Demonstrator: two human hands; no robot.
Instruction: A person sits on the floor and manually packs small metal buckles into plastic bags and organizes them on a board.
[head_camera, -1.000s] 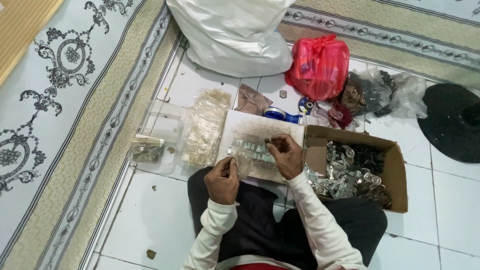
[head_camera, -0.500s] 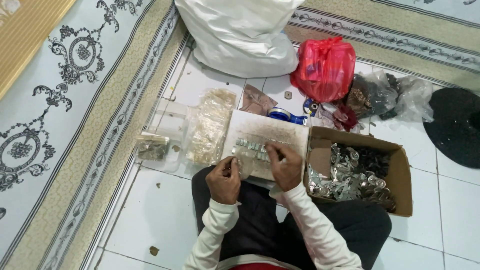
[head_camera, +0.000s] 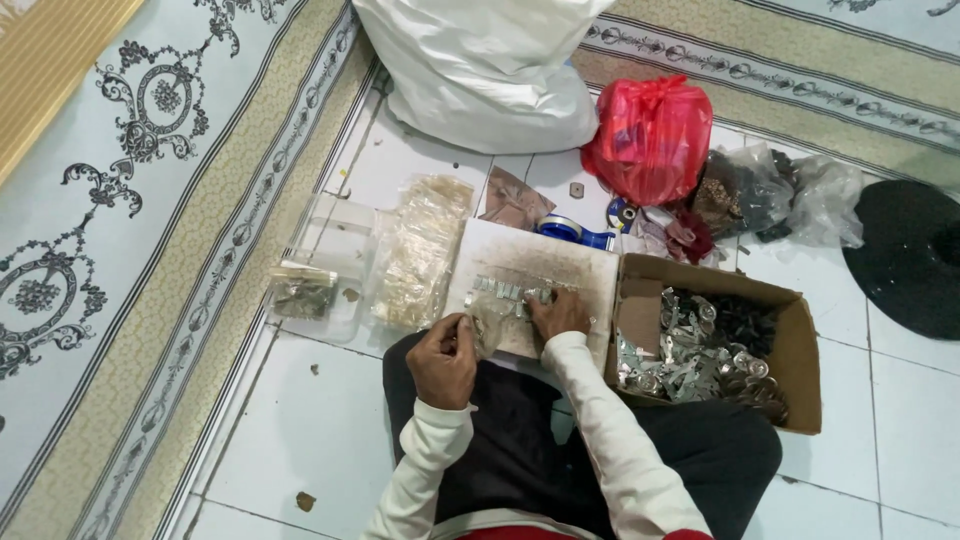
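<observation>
Starting far left, there's a patterned rug (head_camera: 120, 200) running along the white tiled floor (head_camera: 300, 440). Next to its edge sits a clear plastic container (head_camera: 325, 255) with a small bag of dark bits (head_camera: 302, 296) lying at its front. Just right of that is a long clear bag of pale yellowish pieces (head_camera: 420, 250), lying flat on the tiles and touching the left edge of a white board (head_camera: 560, 265).

The person sits on the floor with that board right in front of their lap. The left hand (head_camera: 443, 360) is at the board's near left corner, its grip pinched on a small clear plastic bag (head_camera: 487, 330), fingers curled in around it. The right hand (head_camera: 560, 312) rests on the board just beside it, fingertips pressed down on the same little bag; can't tell if it's actually pinching anything. A short row of small silvery metal pieces (head_camera: 505, 290) lies on the board just above both hands.

Behind the board there's a blue tape roll (head_camera: 570, 232) and a big white sack (head_camera: 490, 70) further back. Right of the board, touching it, is an open cardboard box (head_camera: 790, 330) full of shiny metal parts and some dark ones. Behind the box is a knotted red plastic bag (head_camera: 650, 140), then a couple of clear bags of dark stuff (head_camera: 770, 190), and a black round thing (head_camera: 910, 260) off at the far right.
</observation>
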